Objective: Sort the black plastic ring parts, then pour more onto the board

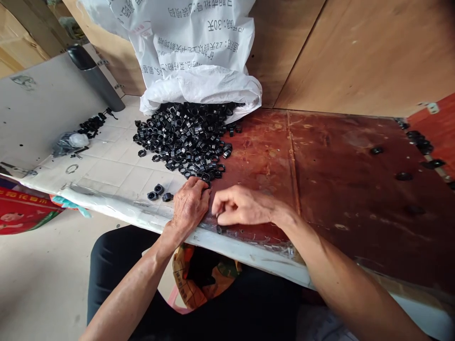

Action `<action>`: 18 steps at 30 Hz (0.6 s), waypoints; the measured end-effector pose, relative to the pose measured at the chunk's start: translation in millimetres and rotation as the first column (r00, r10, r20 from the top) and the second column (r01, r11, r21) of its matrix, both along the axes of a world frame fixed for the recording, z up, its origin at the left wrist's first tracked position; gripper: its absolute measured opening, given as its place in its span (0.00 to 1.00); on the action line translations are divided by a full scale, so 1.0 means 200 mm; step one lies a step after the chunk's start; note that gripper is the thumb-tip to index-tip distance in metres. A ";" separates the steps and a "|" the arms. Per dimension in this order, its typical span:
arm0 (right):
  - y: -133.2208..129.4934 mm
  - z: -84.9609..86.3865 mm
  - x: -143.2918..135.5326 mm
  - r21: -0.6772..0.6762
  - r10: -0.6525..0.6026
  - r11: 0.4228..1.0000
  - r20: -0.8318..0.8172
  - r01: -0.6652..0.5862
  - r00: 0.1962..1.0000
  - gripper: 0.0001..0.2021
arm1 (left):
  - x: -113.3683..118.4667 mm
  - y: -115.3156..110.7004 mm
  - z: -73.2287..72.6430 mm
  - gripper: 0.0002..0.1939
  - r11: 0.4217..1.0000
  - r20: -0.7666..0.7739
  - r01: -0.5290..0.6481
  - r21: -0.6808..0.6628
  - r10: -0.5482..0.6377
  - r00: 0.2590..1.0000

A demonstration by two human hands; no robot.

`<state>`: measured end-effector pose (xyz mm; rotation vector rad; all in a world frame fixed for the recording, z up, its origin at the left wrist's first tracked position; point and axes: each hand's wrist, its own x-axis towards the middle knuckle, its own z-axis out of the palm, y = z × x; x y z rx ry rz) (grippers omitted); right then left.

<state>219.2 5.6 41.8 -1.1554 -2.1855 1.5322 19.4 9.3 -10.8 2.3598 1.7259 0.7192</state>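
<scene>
A heap of small black rings (188, 135) spills from the mouth of a white printed sack (199, 85) onto the table. At the heap's near edge is my left hand (191, 201), its fingers bent and pressed together; whatever they hold is hidden. Just to its right, my right hand (236, 204) is curled above the red-brown board, thumb and fingers drawn in, and I cannot make out anything between them. Three black rings (158, 189) lie left of my left hand. One dark ring (221, 229) sits at the table edge below my right hand.
A dark bottle (95, 78) leans at the back left, near a plastic bag (71, 142) and more black parts. Scattered black pieces (404, 176) lie on the right. An open patterned bag (188, 284) hangs below the table edge (249, 253).
</scene>
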 end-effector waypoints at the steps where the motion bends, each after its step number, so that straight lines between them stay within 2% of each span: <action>1: -0.02 0.01 -0.02 -0.034 0.107 0.994 -0.009 -0.108 0.994 0.08 | 0.00 0.00 -0.01 0.04 1.000 0.021 0.011 0.004 -0.011 1.000; 2: -0.04 0.00 -0.04 -0.028 0.175 0.984 -0.002 -0.175 0.984 0.10 | -0.01 0.00 -0.01 0.04 1.000 0.041 0.023 0.008 -0.023 0.999; 4: -0.05 -0.02 -0.06 0.056 0.184 0.981 0.049 -0.187 0.982 0.10 | -0.01 0.01 -0.02 0.05 0.999 0.071 0.043 0.017 -0.044 0.997; 6: -0.04 -0.04 -0.06 0.133 0.101 0.985 0.097 -0.114 0.990 0.08 | -0.02 0.01 -0.03 0.05 0.999 0.086 0.045 0.031 -0.047 0.995; 10: 0.02 -0.06 0.00 0.143 -0.059 0.989 0.113 0.043 0.992 0.06 | -0.01 0.00 -0.03 0.07 0.996 0.092 0.055 0.068 -0.061 0.994; 14: 0.07 -0.06 0.04 0.146 -0.258 0.956 0.010 0.254 0.966 0.07 | -0.01 -0.01 -0.02 0.10 0.993 0.153 0.089 0.071 -0.099 0.983; 18: 0.09 -0.09 0.04 0.065 -0.363 0.925 -0.152 0.375 0.919 0.12 | 0.00 -0.03 -0.01 0.16 0.991 0.298 0.135 0.009 -0.131 0.946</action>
